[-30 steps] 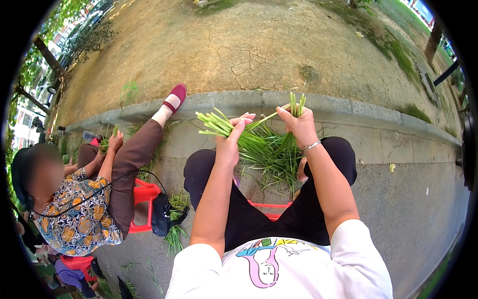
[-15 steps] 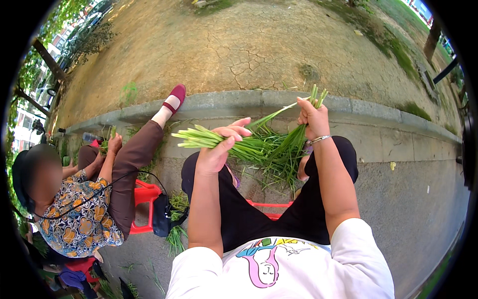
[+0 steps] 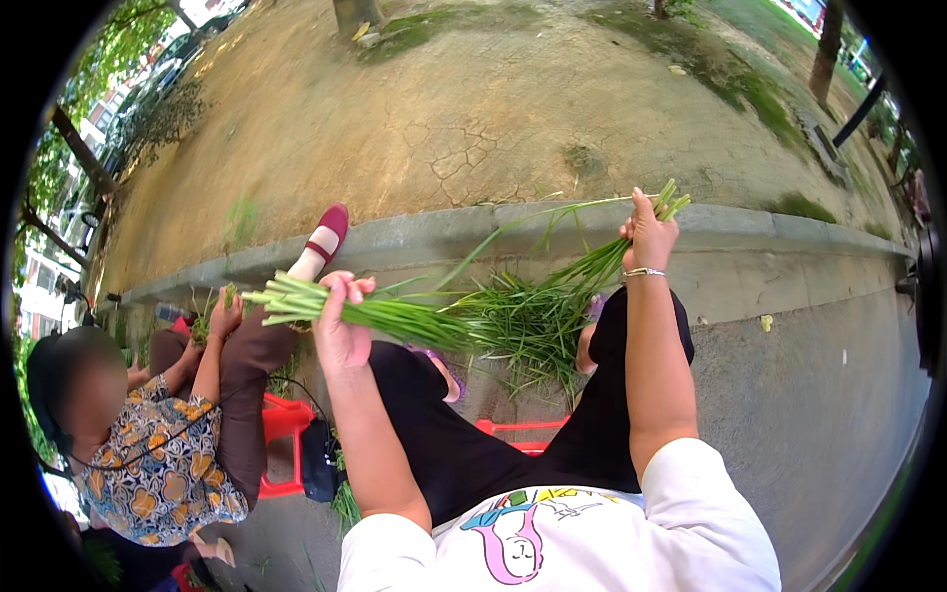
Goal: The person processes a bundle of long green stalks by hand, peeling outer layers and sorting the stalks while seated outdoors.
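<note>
My left hand (image 3: 343, 318) is closed round a thick bunch of chive-like green stalks (image 3: 414, 321). Their pale cut ends point left and their leaves trail right. Farther right, my raised right hand (image 3: 651, 235) grips a smaller bunch of the same stalks (image 3: 597, 264), pale ends up and leaves hanging down to the left. One long stalk stretches leftward from near this hand. Below and between both hands a loose heap of green leaves (image 3: 523, 340) lies on the ground between my feet; where the held leaves end and the heap begins is hard to tell.
On my left a person in a patterned shirt (image 3: 173, 444) sits handling greens. Next to them are a red plastic stool (image 3: 284, 444) and a dark bag (image 3: 319, 459). A concrete kerb (image 3: 740, 227) runs across in front, with bare cracked earth (image 3: 464, 118) beyond it.
My left hand has moved left with its bunch, and my right hand slightly right, so they are farther apart. The view has shifted a little.
</note>
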Available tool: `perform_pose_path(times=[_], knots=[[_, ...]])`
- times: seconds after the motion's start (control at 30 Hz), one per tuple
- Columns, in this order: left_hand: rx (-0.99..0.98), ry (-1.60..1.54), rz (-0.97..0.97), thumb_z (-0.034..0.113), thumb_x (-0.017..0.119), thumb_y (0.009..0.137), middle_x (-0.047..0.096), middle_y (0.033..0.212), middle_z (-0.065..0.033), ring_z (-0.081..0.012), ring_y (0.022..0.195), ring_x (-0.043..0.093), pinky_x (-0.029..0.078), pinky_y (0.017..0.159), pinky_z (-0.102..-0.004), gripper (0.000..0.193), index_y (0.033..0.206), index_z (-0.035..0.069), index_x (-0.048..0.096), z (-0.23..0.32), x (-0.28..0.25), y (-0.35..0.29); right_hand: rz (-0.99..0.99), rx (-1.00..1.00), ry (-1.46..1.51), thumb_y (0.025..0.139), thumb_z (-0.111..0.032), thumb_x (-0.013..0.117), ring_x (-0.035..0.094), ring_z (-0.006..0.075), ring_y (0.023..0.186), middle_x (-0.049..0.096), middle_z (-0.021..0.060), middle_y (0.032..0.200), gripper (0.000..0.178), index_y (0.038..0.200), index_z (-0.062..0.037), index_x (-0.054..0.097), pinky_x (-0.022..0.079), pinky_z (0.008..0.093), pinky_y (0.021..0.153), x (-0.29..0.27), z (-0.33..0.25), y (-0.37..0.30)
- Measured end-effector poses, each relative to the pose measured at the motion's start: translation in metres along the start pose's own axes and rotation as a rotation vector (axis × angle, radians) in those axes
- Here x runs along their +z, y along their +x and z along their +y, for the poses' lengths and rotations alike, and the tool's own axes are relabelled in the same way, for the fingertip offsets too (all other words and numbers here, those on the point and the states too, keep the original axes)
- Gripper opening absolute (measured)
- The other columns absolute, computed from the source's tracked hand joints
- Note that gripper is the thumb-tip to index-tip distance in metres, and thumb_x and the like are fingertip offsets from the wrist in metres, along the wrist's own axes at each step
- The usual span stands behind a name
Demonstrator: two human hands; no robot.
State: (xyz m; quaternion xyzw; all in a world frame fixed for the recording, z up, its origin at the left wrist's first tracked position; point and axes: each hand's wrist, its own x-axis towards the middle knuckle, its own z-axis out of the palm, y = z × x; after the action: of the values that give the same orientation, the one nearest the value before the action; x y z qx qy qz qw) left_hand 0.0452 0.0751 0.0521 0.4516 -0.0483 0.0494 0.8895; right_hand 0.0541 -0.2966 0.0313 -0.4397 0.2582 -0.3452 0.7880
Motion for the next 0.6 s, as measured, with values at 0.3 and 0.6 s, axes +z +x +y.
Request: perform_pose_path(times=[0.3,0.6], knots=[[-0.228,0.450,-0.113,0.010,0.063,0.080,0.053,0.062,0.0007,-0.0059,0.050,0.044,0.034,0.046,-0.0195,0.012,0.085,0.000,0.063,-0.025,0.047,-0.002,-0.207,-0.031,-0.273,0.074,-0.014,0.072,0.037,0.0043,0.039,0.044,-0.0043,0.053,0.019,0.071,-0.0069,0.055,0.031,0.0205,0.036,0.008,-0.003,-0.018],[-0.361,0.569,-0.348,0.011,0.069,0.074,0.064,0.078,-0.0029,-0.0043,0.057,0.050,0.038,0.046,-0.0188,0.023,0.093,0.000,0.064,-0.086,0.089,-0.009,-0.624,0.253,-0.355,0.071,-0.017,0.074,0.039,0.0031,0.040,0.048,-0.0045,0.053,0.021,0.065,-0.0068,0.057,0.029,0.0188,0.036,0.026,0.019,-0.062]])
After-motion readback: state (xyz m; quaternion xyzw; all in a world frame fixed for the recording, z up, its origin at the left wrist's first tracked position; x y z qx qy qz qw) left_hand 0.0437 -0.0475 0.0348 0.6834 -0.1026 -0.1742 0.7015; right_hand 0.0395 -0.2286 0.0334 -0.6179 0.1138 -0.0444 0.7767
